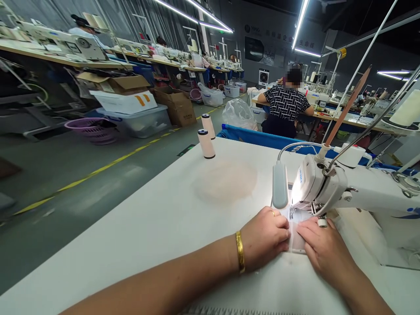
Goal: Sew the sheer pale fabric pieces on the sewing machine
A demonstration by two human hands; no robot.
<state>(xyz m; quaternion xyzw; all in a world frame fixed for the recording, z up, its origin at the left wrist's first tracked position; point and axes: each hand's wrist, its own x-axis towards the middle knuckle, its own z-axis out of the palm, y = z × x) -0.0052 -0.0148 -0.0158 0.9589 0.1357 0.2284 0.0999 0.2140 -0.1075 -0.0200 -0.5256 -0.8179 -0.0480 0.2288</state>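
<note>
My left hand (265, 236), with a gold ring and a gold bangle at the wrist, rests on the white table (164, 227) with curled fingers pressing the left edge of a small white fabric piece (297, 238). My right hand (323, 249) lies flat on the right side of the same piece, fingers stretched toward the needle. The fabric runs under the presser foot of a white sewing machine (344, 192), lit by a small gooseneck lamp (280, 186).
Two thread cones (206, 143) stand at the table's far edge. A blue bin (259, 138) sits behind it. A person in a patterned top (286, 105) sits at another station. Boxes, plastic tubs and a purple basket (93, 129) line the aisle on the left.
</note>
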